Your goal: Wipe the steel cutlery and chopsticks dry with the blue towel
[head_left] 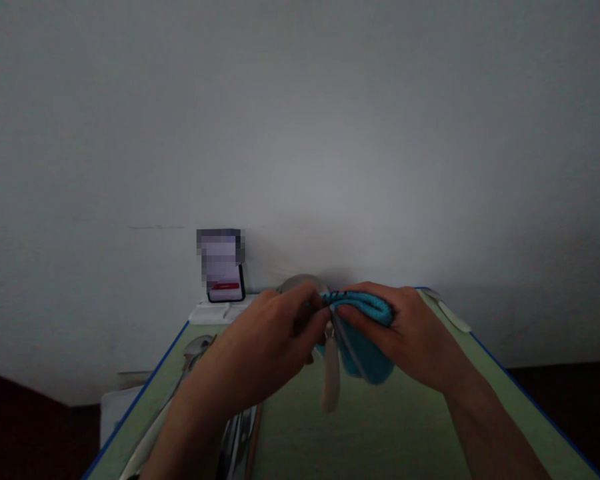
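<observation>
Blue folded fabric (pixel 375 360), gripped by both hands (pixel 277 333), pale elongated piece (pixel 331 377) hanging underneath (fabric's inside hidden)

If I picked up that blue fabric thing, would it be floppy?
Probably: the blue fabric thing bends into a rounded fold in the right hand. It may not be slippery, since its folded edge looks dull and textured.
</observation>
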Motion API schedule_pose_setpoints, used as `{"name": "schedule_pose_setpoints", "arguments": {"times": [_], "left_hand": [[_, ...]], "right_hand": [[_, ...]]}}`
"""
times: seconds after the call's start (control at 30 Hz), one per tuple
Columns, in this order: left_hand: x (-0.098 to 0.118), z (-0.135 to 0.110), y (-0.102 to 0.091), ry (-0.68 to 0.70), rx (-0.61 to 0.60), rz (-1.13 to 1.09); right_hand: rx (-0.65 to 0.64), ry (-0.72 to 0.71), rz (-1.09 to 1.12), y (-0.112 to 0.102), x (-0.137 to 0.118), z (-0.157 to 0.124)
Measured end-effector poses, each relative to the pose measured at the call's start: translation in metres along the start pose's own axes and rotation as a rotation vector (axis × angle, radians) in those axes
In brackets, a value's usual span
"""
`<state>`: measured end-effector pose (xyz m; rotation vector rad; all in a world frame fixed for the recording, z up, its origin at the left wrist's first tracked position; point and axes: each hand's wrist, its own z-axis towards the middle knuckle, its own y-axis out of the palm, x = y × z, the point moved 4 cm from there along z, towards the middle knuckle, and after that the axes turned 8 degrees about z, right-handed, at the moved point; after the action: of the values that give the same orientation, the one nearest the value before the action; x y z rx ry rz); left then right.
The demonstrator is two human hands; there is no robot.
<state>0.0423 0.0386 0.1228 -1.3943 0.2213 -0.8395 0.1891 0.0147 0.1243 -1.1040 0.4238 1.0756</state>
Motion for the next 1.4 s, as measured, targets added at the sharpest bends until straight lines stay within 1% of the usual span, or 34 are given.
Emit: {"name": "schedule_pose_setpoints", "arguments": {"times": [0.2, 0.3, 0.37, 0.47, 0.57, 0.7, 0.87, 0.97, 1.03, 1.1, 1.17, 1.27, 1.33, 1.4], "left_hand": [[0.003, 0.000, -0.002, 0.084, -0.023, 0.156], [0.009, 0.000, 0.001, 0.154, -0.062, 0.183], [0.011, -0.001, 0.003, 0.174, -0.067, 0.179], [0.010, 0.000, 0.004, 0.160, -0.056, 0.177], [0.006, 0.002, 0.005, 0.135, -0.043, 0.177], [0.001, 0.005, 0.003, 0.076, -0.010, 0.166], [-0.002, 0.007, 0.003, 0.048, 0.007, 0.147], [-0.004, 0.007, 0.004, 0.030, 0.014, 0.150], [-0.005, 0.006, 0.005, 0.029, 0.002, 0.157], [-0.004, 0.006, 0.005, 0.039, -0.014, 0.150], [-0.003, 0.005, 0.005, 0.057, -0.032, 0.110], [0.000, 0.005, 0.005, 0.088, -0.055, -0.044], [0.001, 0.004, 0.006, 0.080, -0.072, -0.149], [0.001, 0.004, 0.010, 0.051, -0.120, -0.207]], "right_hand": [[0.046, -0.011, -0.069, 0.003, -0.004, -0.001], [0.079, -0.002, -0.114, -0.001, -0.005, -0.002], [0.087, 0.010, -0.121, -0.004, -0.004, -0.003], [0.070, 0.053, -0.103, -0.008, -0.001, -0.003], [0.027, 0.088, -0.084, -0.008, 0.002, -0.002], [-0.056, 0.071, -0.056, -0.003, 0.004, -0.001], [-0.069, 0.093, -0.019, -0.005, 0.007, -0.001], [-0.099, 0.107, -0.003, -0.007, 0.009, -0.002], [-0.131, 0.094, 0.000, -0.005, 0.008, -0.002], [-0.138, 0.070, -0.014, -0.003, 0.006, -0.002], [-0.107, 0.055, -0.044, -0.001, 0.004, -0.002], [-0.003, 0.056, -0.110, 0.000, 0.001, -0.002], [0.084, 0.055, -0.151, -0.001, 0.000, -0.002], [0.186, 0.046, -0.172, -0.003, 0.001, -0.002]]}}
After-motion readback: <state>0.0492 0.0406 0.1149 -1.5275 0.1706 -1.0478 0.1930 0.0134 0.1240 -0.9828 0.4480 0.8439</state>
